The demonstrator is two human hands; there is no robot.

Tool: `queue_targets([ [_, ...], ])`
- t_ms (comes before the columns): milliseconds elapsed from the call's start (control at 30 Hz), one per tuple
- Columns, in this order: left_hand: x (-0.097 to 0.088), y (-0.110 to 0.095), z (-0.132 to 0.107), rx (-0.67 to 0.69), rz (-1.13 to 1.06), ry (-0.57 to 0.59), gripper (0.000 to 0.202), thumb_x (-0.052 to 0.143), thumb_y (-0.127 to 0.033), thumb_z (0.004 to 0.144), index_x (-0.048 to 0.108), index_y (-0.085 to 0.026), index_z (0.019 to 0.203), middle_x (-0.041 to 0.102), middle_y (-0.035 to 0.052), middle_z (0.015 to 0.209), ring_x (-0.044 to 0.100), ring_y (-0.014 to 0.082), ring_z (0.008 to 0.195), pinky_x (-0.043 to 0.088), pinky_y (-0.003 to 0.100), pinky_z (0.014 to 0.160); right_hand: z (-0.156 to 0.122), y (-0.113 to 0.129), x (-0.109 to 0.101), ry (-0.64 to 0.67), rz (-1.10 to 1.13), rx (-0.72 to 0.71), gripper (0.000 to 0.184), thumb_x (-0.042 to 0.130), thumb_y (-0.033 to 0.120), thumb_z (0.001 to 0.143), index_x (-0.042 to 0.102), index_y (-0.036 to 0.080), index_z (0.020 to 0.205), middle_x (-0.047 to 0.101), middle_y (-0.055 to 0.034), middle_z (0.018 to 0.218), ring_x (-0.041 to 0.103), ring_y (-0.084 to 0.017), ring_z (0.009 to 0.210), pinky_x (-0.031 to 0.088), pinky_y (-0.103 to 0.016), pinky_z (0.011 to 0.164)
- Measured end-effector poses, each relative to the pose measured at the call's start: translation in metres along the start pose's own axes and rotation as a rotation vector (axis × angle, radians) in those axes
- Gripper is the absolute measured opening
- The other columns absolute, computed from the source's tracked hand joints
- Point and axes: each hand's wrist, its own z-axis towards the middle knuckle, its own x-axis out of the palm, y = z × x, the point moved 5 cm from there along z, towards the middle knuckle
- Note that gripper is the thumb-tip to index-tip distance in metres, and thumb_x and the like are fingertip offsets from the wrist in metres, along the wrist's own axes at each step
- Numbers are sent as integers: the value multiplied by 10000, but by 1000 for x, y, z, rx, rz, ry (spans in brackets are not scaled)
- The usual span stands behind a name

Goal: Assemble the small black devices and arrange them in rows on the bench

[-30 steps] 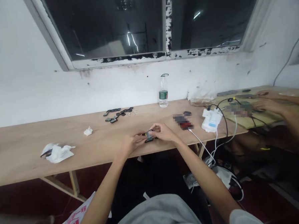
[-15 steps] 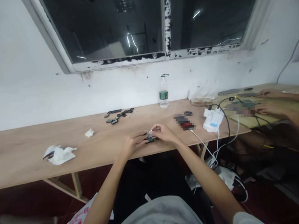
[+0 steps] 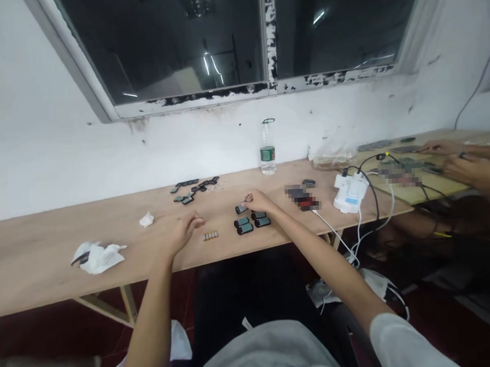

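Observation:
My right hand (image 3: 255, 199) pinches the near end of a small black casing with a grey-green face (image 3: 241, 209) at the tabletop. Just in front of it lie several similar casings, among them a left pair (image 3: 244, 227) and a right pair (image 3: 261, 221), all flat on the wood. My left hand (image 3: 185, 230) is off to the left, its fingers loosely bent and apart, with nothing seen in them. Between the hands, near the table's front edge, is a short row of small silver parts with yellowish ends (image 3: 210, 236).
More dark casings (image 3: 194, 190) lie scattered farther back, beside tiny white bits (image 3: 217, 186). Crumpled tissues (image 3: 99, 257) are at left. A water bottle (image 3: 267, 149) stands by the wall. At right are a white power strip (image 3: 349, 194), cables and another person's hands (image 3: 460, 167).
My left hand has moved left, away from my right hand, which has shifted slightly farther back. The front casings and the row of small parts have come into view.

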Motion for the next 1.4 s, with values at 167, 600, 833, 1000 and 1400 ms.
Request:
queue_targets([
  [167,-6,30,-8,-94,-1,177,294,656,-524,790,715,-236,773,762,37,840,704,247,820,566,342,794,18,-7,20,140,-153,10,53,712,164,743,717,143,791,747,-50,809,680,-177,776,483,-219,662],
  [600,19,36,-6,-207,-274,277,407,867,-351,566,768,-187,924,784,89,1002,742,297,919,615,422,854,-51,-20,-45,-142,114,-85,186,652,277,855,731,155,971,753,-111,1027,694,-221,941,527,-343,879],
  [833,22,40,-5,-215,-192,282,450,863,-403,574,783,-190,963,780,96,1007,728,285,894,595,405,837,-69,-36,-66,-161,65,-36,202,641,290,842,746,160,957,761,-101,1016,695,-230,930,517,-355,884],
  [1000,26,33,-4,-232,-136,271,490,875,-439,566,783,-191,979,778,97,1003,708,286,920,578,396,857,-71,-32,-67,-192,55,-72,222,616,318,855,753,156,923,768,-96,971,686,-222,854,511,-322,791],
  [1400,45,14,0,-104,-53,387,559,805,-464,676,733,-205,1165,691,118,1229,687,300,1037,558,390,914,-74,-27,-58,-205,-119,-128,224,580,272,871,756,147,928,765,-77,898,617,-176,713,468,-278,685],
])
